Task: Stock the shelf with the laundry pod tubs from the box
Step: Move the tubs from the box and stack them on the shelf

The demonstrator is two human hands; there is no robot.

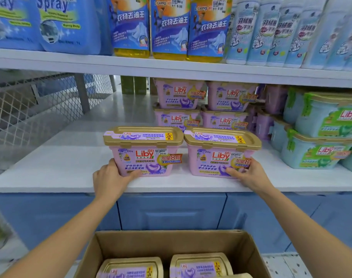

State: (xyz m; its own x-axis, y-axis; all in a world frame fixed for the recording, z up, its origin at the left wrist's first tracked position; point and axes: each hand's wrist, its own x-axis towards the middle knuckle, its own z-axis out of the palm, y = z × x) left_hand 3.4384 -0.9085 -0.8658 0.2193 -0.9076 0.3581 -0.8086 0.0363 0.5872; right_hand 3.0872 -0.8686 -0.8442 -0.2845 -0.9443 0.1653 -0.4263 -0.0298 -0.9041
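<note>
Tubs on the shelf, which two are in hand?
The left tub (143, 153) and the right tub (221, 155), pink with gold lids, upright on the white shelf (60, 169) near its front edge, lids touching.
And the hands?
The left hand (108, 177) grips the left tub's lower corner at 9 o'clock, thumb across its front; the right hand (249, 173) grips the right tub's lower corner at 3 o'clock the same way.
Around them?
More pink tubs (179, 93) stacked behind at 12 o'clock, green tubs (321, 149) at 3 o'clock, bottles (169, 27) on the upper shelf (70, 63), and the open box (171, 243) at 6 o'clock holding gold-lidded tubs (199, 265)
</note>
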